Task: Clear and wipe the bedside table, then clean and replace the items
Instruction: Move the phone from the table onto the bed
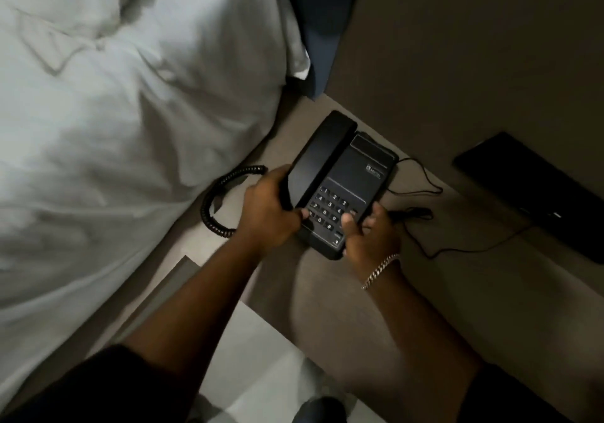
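At frame centre, the black telephone (340, 187) sat on the surface (327, 298); the left hand (264, 213) and right hand (367, 238) each closed a grip on its sides.

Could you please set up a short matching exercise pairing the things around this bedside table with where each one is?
Things:
1. phone
2. coiled cord
3. bracelet
4. duvet

Places:
A. on the right wrist
B. held by both hands on the table
C. lying between bed and phone
D. covering the bed at left

Pairs: 1-B, 2-C, 3-A, 4-D
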### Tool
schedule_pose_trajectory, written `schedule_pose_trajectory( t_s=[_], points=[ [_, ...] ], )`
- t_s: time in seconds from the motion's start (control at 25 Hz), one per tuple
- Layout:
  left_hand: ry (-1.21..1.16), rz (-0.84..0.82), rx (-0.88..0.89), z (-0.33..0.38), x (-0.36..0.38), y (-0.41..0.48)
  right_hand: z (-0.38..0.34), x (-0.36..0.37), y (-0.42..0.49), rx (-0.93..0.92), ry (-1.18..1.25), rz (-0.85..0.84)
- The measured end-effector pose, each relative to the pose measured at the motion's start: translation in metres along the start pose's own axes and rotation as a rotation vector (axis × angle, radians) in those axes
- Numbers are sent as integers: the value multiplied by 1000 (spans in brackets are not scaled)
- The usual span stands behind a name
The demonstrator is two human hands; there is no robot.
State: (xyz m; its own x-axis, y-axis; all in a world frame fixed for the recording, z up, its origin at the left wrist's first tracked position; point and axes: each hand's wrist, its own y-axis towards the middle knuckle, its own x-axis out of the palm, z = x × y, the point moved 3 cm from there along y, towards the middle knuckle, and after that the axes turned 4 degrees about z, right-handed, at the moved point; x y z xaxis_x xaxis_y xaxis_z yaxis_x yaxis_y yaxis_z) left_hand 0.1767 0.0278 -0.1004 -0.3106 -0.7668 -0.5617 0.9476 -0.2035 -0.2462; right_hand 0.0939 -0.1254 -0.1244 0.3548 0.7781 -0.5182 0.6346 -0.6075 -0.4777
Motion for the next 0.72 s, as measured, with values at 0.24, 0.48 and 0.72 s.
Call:
schedule_pose_trajectory(
  t_s=[0.24, 0.48, 0.72],
  points=[
    [-145, 110, -59, 12, -83, -65, -51, -11, -86, -153, 89, -18],
    [-114, 369, 72, 30, -244, -115, -160, 30, -180, -260, 205, -139],
    [-118, 448, 86, -7, -363, -104, -235, 125, -222, -278, 314, -222]
  ],
)
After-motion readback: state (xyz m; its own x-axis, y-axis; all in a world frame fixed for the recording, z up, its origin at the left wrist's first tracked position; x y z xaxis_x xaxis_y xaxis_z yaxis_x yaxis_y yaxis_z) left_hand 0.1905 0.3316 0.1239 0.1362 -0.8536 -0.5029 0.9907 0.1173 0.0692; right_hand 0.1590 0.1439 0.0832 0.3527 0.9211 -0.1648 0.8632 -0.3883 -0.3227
